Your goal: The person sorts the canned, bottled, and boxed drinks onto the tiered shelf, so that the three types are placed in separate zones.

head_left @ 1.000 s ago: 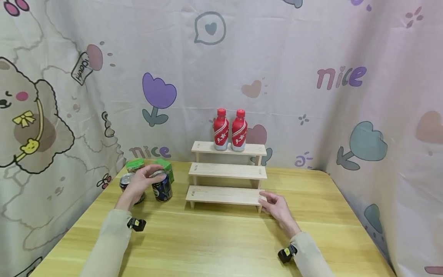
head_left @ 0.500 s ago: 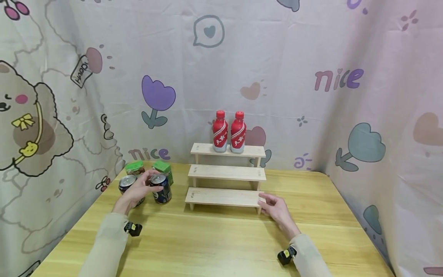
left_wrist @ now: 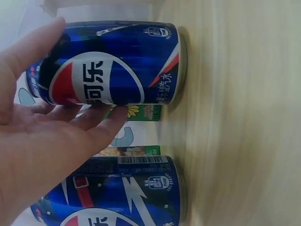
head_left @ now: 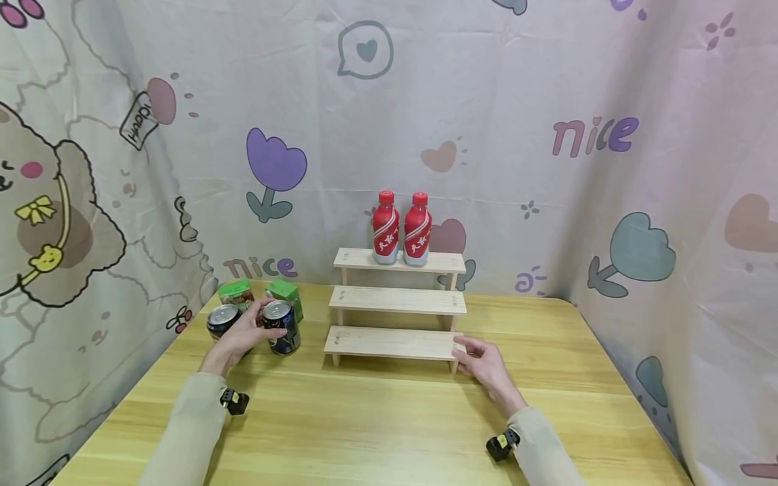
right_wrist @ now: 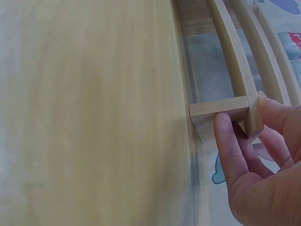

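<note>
My left hand (head_left: 248, 335) is round a dark blue cola can (head_left: 284, 334) standing on the table, thumb on one side and fingers on the other. In the left wrist view this can (left_wrist: 108, 66) shows a red, white and blue round logo. A second cola can (head_left: 222, 318) stands just left of that hand, partly hidden by it. On the right, my right hand (head_left: 486, 368) holds the end of the lowest step of a three-step wooden display shelf (head_left: 389, 343). In the right wrist view its thumb lies over the board and its fingers (right_wrist: 230, 146) touch the support beneath.
Two red bottles (head_left: 385, 229) stand upright on the top step. Behind the cans are a green-lidded container (head_left: 236, 291) and a green box (head_left: 286, 293). A patterned curtain (head_left: 486, 88) hangs behind the wooden table (head_left: 365, 432).
My left hand has lowered from the can's top to its side, and its fingers have closed round it. The right hand stays at the shelf's end.
</note>
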{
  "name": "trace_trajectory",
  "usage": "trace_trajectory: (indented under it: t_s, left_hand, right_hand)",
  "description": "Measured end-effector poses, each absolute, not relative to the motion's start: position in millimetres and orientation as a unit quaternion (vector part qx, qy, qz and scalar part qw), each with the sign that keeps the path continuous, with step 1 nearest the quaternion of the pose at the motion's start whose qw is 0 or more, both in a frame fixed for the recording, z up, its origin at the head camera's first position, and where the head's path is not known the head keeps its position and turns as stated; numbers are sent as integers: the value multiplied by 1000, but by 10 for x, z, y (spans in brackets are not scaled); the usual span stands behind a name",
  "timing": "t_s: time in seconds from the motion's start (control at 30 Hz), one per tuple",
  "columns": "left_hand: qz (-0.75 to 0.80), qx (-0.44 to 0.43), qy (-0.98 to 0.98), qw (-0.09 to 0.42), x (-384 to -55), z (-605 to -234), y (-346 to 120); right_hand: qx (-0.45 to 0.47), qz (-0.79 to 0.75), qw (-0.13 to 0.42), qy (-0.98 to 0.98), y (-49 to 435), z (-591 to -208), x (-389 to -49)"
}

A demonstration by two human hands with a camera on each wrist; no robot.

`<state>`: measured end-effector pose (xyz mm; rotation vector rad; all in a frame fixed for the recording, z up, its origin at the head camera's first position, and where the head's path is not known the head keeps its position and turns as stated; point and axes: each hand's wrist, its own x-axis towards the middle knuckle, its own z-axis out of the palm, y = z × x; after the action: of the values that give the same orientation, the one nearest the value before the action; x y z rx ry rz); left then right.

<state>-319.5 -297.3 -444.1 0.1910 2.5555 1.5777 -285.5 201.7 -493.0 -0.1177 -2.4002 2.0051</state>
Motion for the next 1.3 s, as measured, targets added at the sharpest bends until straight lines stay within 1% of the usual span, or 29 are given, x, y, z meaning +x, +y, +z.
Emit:
trace_trajectory:
  t_s: [0.13,0.23,0.43,0.67,0.93,1.3]
  left_hand:
    - [516,61,852,67,-3216,-4455,-2955]
    - [510,56,857,56,-3214,-4470,-2955]
    - [500,63,863,18,-3209,-4519,-2965]
    - [486,59,871,-39,-3204,-4560,-2937]
    - [484,41,870,-81,-3171,-4536,-2854]
    - [535,30,833,-138,-3195,-4402,-2643]
  right_hand:
    - [-37,642,7,-766,2027,-4921,-2852]
    - [-36,641,11,-767,2027,-4961,-2866]
    - [-40,643,14,-765,2016,-4976,-2873]
    - [-41,641,11,-767,2020,-4970,-2866]
    - [-36,642,12,-766,2020,-4959,-2858]
    - [-40,639,11,-768,2025,-4974,-2865]
